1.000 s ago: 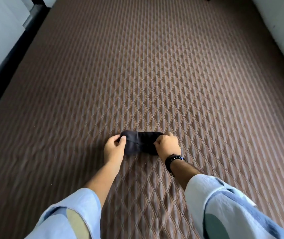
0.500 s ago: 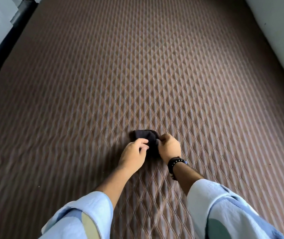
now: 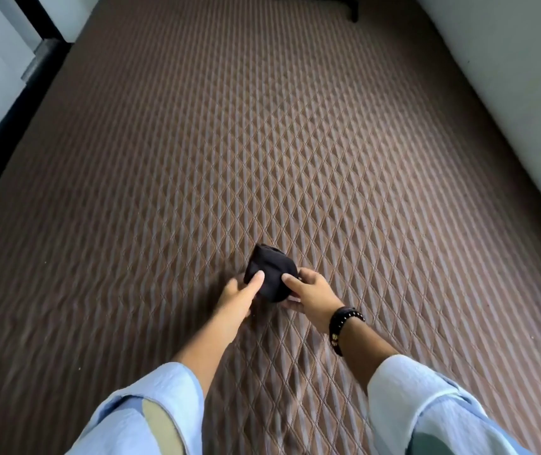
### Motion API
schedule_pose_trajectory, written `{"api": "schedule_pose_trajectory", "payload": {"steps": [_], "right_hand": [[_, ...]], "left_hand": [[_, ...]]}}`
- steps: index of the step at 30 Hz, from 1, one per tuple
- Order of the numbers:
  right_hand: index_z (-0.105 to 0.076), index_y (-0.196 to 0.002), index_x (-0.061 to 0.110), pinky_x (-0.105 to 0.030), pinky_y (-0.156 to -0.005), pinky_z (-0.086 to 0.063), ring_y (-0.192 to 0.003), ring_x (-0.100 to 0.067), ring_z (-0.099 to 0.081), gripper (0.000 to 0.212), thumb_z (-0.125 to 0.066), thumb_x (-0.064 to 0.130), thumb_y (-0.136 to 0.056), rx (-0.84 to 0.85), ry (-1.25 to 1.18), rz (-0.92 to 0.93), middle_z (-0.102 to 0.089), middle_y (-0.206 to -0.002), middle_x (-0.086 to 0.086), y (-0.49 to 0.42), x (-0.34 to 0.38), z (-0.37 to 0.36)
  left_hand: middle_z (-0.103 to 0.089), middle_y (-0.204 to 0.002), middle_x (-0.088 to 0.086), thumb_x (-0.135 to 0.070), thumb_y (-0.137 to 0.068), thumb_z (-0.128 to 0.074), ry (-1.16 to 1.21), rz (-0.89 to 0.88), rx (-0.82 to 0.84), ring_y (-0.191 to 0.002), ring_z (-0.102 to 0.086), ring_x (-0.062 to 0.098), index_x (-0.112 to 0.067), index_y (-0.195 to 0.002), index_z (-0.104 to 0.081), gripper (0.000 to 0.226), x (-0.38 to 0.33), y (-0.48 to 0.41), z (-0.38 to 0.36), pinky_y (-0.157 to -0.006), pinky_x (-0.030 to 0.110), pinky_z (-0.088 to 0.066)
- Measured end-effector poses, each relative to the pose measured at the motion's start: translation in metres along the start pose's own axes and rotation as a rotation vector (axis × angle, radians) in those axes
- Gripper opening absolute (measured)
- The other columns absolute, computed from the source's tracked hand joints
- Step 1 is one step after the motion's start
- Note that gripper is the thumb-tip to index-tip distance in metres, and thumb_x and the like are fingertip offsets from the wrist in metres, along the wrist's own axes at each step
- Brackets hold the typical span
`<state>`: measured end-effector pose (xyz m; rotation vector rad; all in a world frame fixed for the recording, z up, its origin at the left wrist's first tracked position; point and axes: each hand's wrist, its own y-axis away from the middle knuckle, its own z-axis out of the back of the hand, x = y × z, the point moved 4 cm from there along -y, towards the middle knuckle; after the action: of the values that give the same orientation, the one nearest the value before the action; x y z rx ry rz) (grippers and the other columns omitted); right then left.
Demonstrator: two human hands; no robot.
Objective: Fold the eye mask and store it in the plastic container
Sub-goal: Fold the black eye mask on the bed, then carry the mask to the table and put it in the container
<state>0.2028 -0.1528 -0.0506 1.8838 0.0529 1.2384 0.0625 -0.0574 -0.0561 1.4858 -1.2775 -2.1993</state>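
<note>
The black eye mask (image 3: 270, 274) is folded into a compact bundle and is held a little above the brown quilted mattress (image 3: 262, 142). My left hand (image 3: 239, 295) touches its left side with thumb and fingers. My right hand (image 3: 311, 293), with a dark bead bracelet on the wrist, grips the mask's right and lower side, thumb on top. No plastic container is in view.
A light wall (image 3: 509, 77) runs along the mattress's right side. A dark frame edge (image 3: 9, 119) and a pale wall lie on the left. A dark object (image 3: 354, 8) pokes in at the top edge.
The mask went from stretched flat between both hands to folded over. Both hands came together on it, and the bundle now tilts up off the mattress.
</note>
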Motion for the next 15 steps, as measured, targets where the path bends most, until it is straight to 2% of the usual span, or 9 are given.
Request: {"api": "schedule_pose_trajectory", "payload": {"steps": [2, 4, 7, 9, 11, 12, 14, 15], "right_hand": [[-0.058, -0.11, 0.006, -0.036, -0.076, -0.062, -0.097, -0.024, -0.07, 0.012, -0.057, 0.013, -0.101, -0.013, -0.072, 0.037, -0.07, -0.109, -0.011, 0.024, 0.013, 0.015], [-0.055, -0.104, 0.012, -0.036, -0.073, -0.061, -0.089, -0.021, -0.071, 0.009, -0.062, 0.013, -0.098, -0.041, -0.067, 0.046, -0.068, -0.103, -0.008, 0.056, 0.026, 0.035], [-0.058, -0.111, 0.018, -0.041, -0.078, -0.059, -0.084, -0.017, -0.066, 0.029, -0.074, 0.03, -0.091, -0.064, -0.061, 0.052, -0.066, -0.103, -0.002, 0.119, 0.054, 0.073], [-0.063, -0.122, 0.025, -0.042, -0.082, -0.06, -0.082, -0.015, -0.066, 0.042, -0.075, 0.044, -0.087, -0.087, -0.082, 0.092, -0.071, -0.105, 0.003, 0.176, 0.076, 0.1], [-0.069, -0.119, 0.023, -0.037, -0.077, -0.058, -0.074, -0.011, -0.066, 0.04, -0.072, 0.048, -0.088, -0.183, -0.085, 0.157, -0.072, -0.096, 0.004, 0.245, 0.095, 0.129], [-0.07, -0.116, 0.018, -0.036, -0.075, -0.057, -0.071, -0.011, -0.066, 0.037, -0.07, 0.045, -0.09, -0.268, -0.088, 0.192, -0.071, -0.094, 0.002, 0.282, 0.103, 0.146], [-0.068, -0.11, 0.013, -0.034, -0.072, -0.055, -0.073, -0.015, -0.067, 0.027, -0.067, 0.035, -0.095, -0.439, -0.113, 0.246, -0.07, -0.095, -0.005, 0.348, 0.109, 0.176], [-0.066, -0.108, 0.013, -0.031, -0.068, -0.055, -0.077, -0.019, -0.067, 0.021, -0.065, 0.03, -0.097, -0.513, -0.133, 0.272, -0.068, -0.097, -0.008, 0.385, 0.108, 0.192]], "left_hand": [[-0.07, -0.128, 0.007, -0.03, -0.1, -0.063, 0.116, -0.009, 0.177, -0.11, -0.068, 0.021, -0.014, -0.132, -0.059, 0.036, -0.009, 0.022, -0.015, -0.094, 0.039, -0.054], [-0.067, -0.132, 0.012, -0.017, -0.103, -0.057, 0.141, -0.094, 0.23, -0.113, -0.067, 0.024, -0.012, -0.132, -0.058, 0.029, -0.026, 0.046, -0.031, -0.096, 0.04, -0.054], [-0.064, -0.135, 0.013, -0.012, -0.106, -0.05, -0.043, -0.232, 0.29, -0.123, -0.063, 0.031, -0.011, -0.139, -0.054, 0.033, -0.065, 0.089, -0.065, -0.108, 0.049, -0.051], [-0.068, -0.128, 0.012, -0.013, -0.106, -0.051, -0.19, -0.331, 0.395, -0.123, -0.064, 0.032, -0.019, -0.123, -0.062, 0.022, -0.092, 0.131, -0.098, -0.108, 0.051, -0.051], [-0.072, -0.12, 0.013, -0.013, -0.105, -0.053, -0.257, -0.409, 0.514, -0.114, -0.069, 0.03, -0.023, -0.111, -0.066, 0.018, -0.114, 0.186, -0.136, -0.096, 0.044, -0.059], [-0.074, -0.115, 0.012, -0.014, -0.104, -0.054, -0.275, -0.434, 0.575, -0.104, -0.073, 0.026, -0.023, -0.108, -0.068, 0.017, -0.123, 0.218, -0.157, -0.083, 0.038, -0.063], [-0.074, -0.098, 0.005, -0.014, -0.104, -0.055, -0.317, -0.467, 0.697, -0.078, -0.074, 0.011, -0.021, -0.101, -0.068, 0.016, -0.134, 0.279, -0.194, -0.058, 0.025, -0.06], [-0.072, -0.093, 0.003, -0.013, -0.104, -0.054, -0.346, -0.491, 0.757, -0.069, -0.071, 0.006, -0.019, -0.101, -0.067, 0.015, -0.136, 0.313, -0.213, -0.053, 0.021, -0.057]]}}
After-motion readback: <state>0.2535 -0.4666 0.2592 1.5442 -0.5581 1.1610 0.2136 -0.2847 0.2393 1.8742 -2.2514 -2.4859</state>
